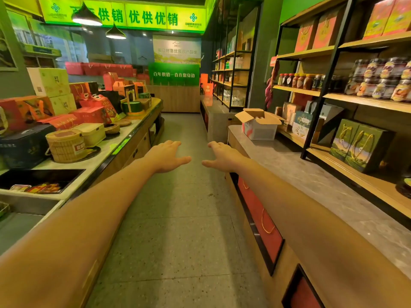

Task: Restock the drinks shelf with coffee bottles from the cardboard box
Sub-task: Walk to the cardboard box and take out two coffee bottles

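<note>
An open cardboard box (pixel 259 127) stands on the grey counter (pixel 311 174) at the right, its flaps up, with bottle caps (pixel 259 118) just showing inside. Both my arms stretch forward over the aisle. My left hand (pixel 169 156) and my right hand (pixel 222 155) hover palm down, fingers spread, holding nothing. The box lies beyond and to the right of my right hand. A black-framed shelf unit with bottles (pixel 233 81) stands farther down the aisle on the right.
Wooden shelves (pixel 364 101) with jars and gift boxes run along the right wall behind the counter. A long display island (pixel 106 150) at the left carries red gift boxes and baskets. The tiled aisle floor (pixel 178 230) runs between them.
</note>
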The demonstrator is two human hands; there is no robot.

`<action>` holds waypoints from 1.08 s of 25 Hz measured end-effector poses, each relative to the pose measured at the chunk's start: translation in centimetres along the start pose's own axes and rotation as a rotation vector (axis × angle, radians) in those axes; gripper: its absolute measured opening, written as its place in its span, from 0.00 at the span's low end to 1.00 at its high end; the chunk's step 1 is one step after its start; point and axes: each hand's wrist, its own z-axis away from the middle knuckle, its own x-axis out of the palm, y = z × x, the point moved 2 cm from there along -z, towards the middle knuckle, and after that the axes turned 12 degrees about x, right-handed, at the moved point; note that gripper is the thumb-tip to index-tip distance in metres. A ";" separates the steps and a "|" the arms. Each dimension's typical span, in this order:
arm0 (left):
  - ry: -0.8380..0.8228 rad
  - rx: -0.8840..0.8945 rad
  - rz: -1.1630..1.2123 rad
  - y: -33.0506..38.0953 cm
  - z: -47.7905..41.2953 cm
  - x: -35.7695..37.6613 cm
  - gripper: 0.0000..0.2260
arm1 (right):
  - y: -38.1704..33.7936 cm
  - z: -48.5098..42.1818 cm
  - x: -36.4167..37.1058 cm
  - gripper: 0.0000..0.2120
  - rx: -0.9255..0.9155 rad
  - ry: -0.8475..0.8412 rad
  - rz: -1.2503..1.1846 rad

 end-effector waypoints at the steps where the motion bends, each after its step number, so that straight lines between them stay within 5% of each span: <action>1: -0.009 0.006 -0.001 -1.0 -1.4 -0.2 0.34 | -0.3 -1.8 0.0 0.33 0.008 -0.007 -0.003; 27: 0.005 -0.098 0.017 -20.0 -54.6 5.7 0.34 | 10.0 -58.9 0.7 0.33 -0.001 0.000 0.041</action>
